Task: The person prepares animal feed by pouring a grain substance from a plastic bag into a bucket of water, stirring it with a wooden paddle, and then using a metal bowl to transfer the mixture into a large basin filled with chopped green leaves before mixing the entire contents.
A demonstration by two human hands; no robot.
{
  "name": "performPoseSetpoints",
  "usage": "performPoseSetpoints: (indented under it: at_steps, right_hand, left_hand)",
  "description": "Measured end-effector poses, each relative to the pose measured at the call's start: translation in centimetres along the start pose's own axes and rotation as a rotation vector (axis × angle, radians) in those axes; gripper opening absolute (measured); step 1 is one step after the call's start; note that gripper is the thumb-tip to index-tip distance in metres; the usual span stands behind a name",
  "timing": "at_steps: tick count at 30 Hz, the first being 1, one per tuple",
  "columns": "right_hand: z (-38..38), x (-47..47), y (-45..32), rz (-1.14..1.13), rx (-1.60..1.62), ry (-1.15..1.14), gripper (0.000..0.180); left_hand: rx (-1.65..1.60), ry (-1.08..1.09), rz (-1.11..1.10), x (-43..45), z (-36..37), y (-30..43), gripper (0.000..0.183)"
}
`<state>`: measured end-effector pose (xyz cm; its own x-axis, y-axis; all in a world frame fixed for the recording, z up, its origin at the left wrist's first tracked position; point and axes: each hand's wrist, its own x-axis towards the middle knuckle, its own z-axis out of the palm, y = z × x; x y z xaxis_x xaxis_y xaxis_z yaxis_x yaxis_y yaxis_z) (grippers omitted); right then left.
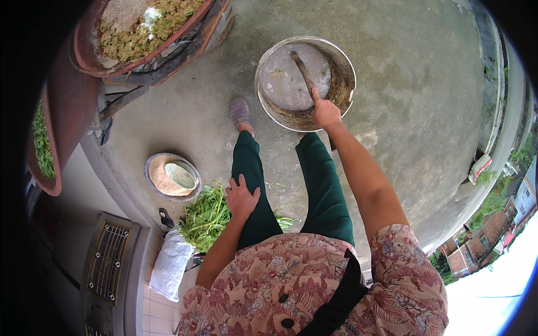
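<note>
A wooden stick [303,72] is in the grip of my right hand [326,113], with its far end in cloudy greyish liquid [290,86]. The liquid sits in a round, worn bucket [342,77] on the concrete floor by my feet. Yellowish bits float on the surface, and brown residue coats the bucket's inner wall. My left hand [243,199] rests on my left thigh with its fingers spread, holding nothing. Just beside that hand lies a heap of long green leaves [206,220].
At left, a basin [146,174] of pale meal holds a light green bowl [180,175]. Scissors or a similar black-handled tool [166,217] and a white sack [170,266] lie near the leaves. Upper left stands a reddish tub [86,54] of mash; another tub [54,147] contains chopped greens.
</note>
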<state>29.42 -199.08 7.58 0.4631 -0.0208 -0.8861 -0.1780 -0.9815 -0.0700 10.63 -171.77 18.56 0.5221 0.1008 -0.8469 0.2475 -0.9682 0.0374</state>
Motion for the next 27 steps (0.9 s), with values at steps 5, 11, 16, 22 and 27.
performPoseSetpoints:
  at_steps: [5, 11, 16, 22, 27]
  right_hand:
    - [2.0, -0.6, 1.9, 0.1, 0.092, -0.016, 0.063]
    - [3.6, -5.0, 3.7, 0.077, 0.064, -0.176, 0.065]
    - [5.7, -7.0, 3.5, 0.001, 0.388, -0.219, 0.073]
    - [4.6, -8.1, -0.1, -0.094, 0.228, -0.027, 0.073]
    - [3.4, -2.6, -0.8, -0.048, 0.078, 0.105, 0.071]
  left_hand:
    - [-0.018, -0.048, -0.028, 0.3, 0.1, 0.0, 0.07]
    - [-0.019, -0.106, -0.062, 0.6, -0.1, 0.1, 0.07]
    - [-0.026, -0.101, -0.062, 0.9, -0.4, 0.3, 0.069]
    - [-0.041, -0.093, -0.06, 0.8, -0.3, 0.4, 0.069]
    - [-0.031, -0.075, -0.054, 0.8, -0.1, 0.4, 0.069]
